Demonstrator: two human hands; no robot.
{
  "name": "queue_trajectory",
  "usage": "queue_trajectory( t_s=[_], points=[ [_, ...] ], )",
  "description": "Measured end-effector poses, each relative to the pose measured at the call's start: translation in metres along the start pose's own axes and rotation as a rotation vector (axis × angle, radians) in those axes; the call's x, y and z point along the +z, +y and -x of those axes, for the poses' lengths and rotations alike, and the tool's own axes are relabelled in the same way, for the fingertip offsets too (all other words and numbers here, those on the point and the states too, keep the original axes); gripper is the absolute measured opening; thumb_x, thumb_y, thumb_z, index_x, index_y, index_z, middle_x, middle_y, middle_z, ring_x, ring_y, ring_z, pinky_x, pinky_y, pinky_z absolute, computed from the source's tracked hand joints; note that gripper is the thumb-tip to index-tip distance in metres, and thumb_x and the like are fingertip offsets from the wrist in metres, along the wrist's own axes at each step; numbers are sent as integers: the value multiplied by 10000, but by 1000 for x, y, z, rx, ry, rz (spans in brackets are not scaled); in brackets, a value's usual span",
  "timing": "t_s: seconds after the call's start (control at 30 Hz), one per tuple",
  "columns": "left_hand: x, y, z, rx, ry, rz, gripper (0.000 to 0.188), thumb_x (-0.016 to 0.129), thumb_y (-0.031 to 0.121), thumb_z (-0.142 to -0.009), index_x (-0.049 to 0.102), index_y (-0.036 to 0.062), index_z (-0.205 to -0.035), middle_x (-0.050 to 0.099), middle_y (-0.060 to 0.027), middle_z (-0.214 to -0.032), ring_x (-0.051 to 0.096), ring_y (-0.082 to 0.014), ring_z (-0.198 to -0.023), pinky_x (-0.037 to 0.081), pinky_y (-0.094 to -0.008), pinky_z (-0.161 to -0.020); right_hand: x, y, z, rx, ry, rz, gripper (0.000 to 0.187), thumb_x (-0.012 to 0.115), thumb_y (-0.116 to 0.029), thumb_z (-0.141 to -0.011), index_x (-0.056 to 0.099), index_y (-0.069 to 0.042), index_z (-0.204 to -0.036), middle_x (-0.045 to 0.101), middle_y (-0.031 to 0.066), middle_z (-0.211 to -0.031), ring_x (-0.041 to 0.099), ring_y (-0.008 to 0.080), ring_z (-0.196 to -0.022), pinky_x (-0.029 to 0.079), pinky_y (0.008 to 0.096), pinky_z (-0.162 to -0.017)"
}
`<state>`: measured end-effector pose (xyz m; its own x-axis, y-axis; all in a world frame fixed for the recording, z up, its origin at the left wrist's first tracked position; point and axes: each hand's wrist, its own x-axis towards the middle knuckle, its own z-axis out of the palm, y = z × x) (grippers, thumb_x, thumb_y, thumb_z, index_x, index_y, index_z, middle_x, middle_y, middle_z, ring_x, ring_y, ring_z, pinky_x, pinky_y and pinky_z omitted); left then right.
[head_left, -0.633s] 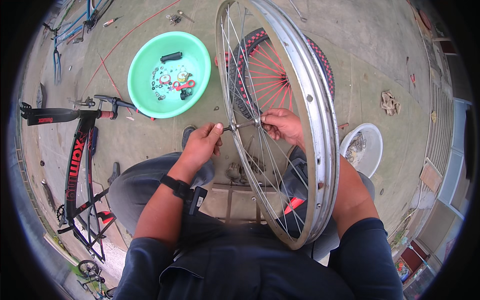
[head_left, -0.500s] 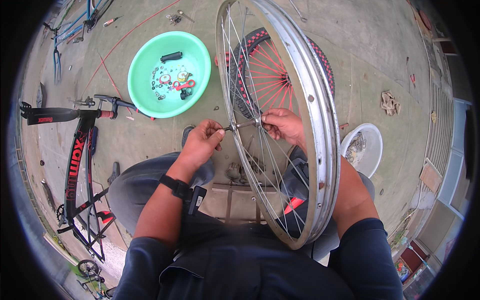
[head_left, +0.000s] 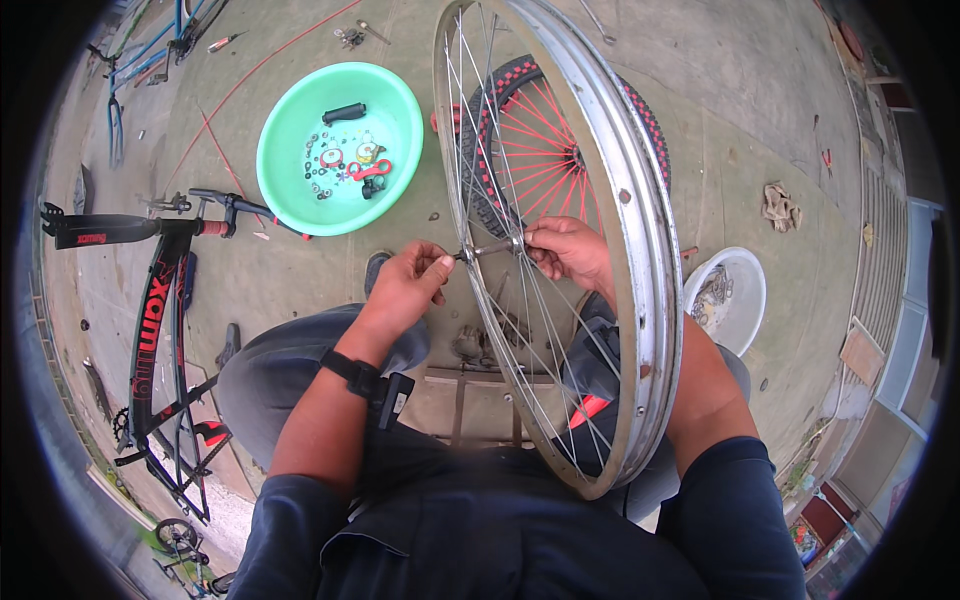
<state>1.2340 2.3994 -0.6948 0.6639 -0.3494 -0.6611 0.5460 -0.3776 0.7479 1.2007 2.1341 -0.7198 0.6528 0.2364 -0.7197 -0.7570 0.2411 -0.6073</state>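
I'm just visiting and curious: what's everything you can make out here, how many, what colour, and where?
Bare wheel: one, silver, centre, tilted
Tyred wheel: one, black and red, beyond the bare wheel
Basin: one, green, upper left of centre
Loose parts: many, mixed colours, in the basin
Tub: one, white, right side
Bike frame: one, black and red, left
Second frame: one, blue, top left
Bicycle, partly seen: one, dark, lower left
Cable: one, red, upper left
Cloth: one, brownish, crumpled, right
Wristband: one, black, left arm
Legs: two, in grey, lower middle
Left hand: one, bare, pinching the hub's left end
Right hand: one, bare, at its right end
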Motion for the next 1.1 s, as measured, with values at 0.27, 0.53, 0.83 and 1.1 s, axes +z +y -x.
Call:
queue_trajectory(
  t_s=[0.27,0.53,0.83,1.1],
  points=[
    [-4,-7,-6,-5,-35,-28,281,546,296,-1001,586,25,-940,563,-33,-715,564,-111,-586,419,-245,-523,-1,0,1,21,2,4,177,610,-213,-935,606,-44,-989,565,-2,-719,539,86,-507,398,219,-423],
    [-4,-5,-3,-33,-32,42,322,526,360,-1004,560,40,-995,571,-23,-753,582,-112,-601,416,-240,-525,-2,1,0,-4,-2,21,177,616,-218,-934,601,-49,-983,567,-7,-725,535,83,-509,401,218,-427],
    [-9,-8,-7,-91,-96,54,300,517,350,-1012,565,55,-984,578,-13,-770,580,-109,-583,404,-239,-506,0,-1,1,11,7,14,179,611,-215,-937,602,-46,-995,564,-6,-722,536,83,-508,407,217,-427],
    [-3,-6,-3,3,-44,26,342,514,364,-1015,567,28,-984,588,-27,-756,592,-111,-595,420,-244,-524,-1,-1,1,-1,-3,14,183,611,-213,-937,606,-42,-1003,568,-5,-723,541,81,-507,406,217,-421]
  ],
)
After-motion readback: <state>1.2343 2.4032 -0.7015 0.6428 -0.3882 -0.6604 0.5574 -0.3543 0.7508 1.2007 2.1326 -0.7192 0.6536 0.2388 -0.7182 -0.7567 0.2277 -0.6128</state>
